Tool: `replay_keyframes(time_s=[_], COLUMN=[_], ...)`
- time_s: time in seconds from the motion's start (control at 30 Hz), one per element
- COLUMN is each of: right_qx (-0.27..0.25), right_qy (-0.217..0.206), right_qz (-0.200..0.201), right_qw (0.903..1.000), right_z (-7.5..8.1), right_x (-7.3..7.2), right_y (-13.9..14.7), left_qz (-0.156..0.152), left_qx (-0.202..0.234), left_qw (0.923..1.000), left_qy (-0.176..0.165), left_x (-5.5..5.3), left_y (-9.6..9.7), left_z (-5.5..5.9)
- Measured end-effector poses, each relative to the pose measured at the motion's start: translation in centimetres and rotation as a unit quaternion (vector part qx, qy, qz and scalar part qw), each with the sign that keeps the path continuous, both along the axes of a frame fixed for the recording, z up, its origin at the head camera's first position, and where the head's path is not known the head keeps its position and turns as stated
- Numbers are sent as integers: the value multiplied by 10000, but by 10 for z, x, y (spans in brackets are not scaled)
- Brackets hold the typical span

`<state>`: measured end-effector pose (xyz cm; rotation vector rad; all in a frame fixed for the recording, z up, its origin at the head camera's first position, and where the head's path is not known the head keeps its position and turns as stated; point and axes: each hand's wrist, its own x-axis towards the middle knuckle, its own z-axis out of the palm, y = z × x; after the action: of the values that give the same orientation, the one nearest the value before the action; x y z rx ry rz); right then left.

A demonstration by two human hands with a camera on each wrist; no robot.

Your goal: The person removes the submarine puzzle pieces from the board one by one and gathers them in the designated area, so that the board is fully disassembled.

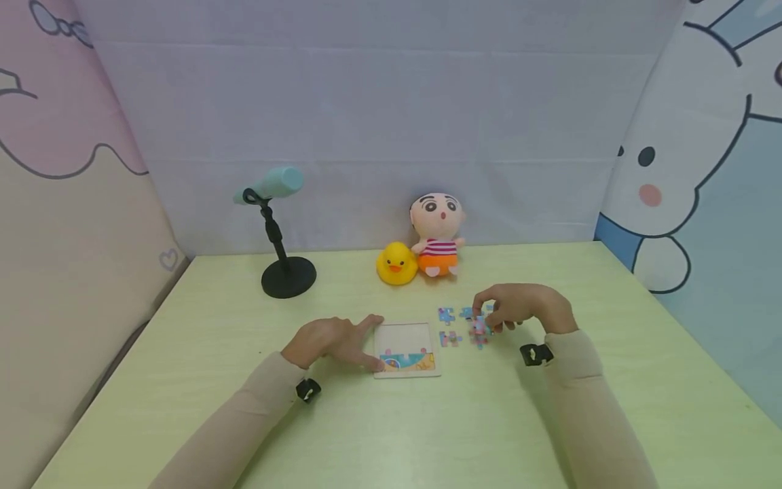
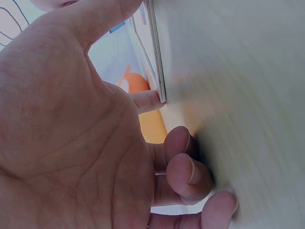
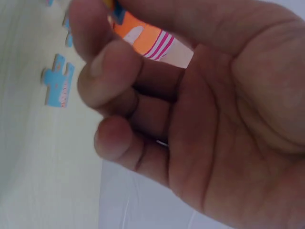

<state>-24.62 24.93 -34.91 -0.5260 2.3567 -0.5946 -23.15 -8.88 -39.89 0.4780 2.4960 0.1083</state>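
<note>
Puzzle tray, head view: lies mid-bench, nearer the front edge; left hand rests spread at its left side, fingers touching the frame. Right hand pinches a puzzle piece among loose pieces just right of the tray. Left wrist view: fingertips meet the tray's edge. Right wrist view: curled fingers; one blue piece lies on the bench.
</note>
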Motion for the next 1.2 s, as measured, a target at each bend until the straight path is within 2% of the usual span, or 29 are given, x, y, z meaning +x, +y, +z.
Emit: replay_keyframes(time_s=[0.23, 0.7, 0.97, 1.2], right_qx=[563, 633, 768, 714], right_qy=[-277, -661, -545, -395], right_qz=[-417, -855, -1133, -1186], right_qw=[9972, 9921, 9891, 9896], right_z=[-7, -16, -12, -7], right_x=[0, -1, 1, 3], right_y=[7, 20, 23, 24], left_qz=[-18, 6, 8, 8], left_qx=[-3, 8, -2, -18], left_qw=[10000, 10000, 10000, 10000], left_qy=[-1, -1, 35, 32], left_x=[0, 1, 1, 1], left_y=[0, 0, 1, 1], left_z=[0, 2, 2, 1])
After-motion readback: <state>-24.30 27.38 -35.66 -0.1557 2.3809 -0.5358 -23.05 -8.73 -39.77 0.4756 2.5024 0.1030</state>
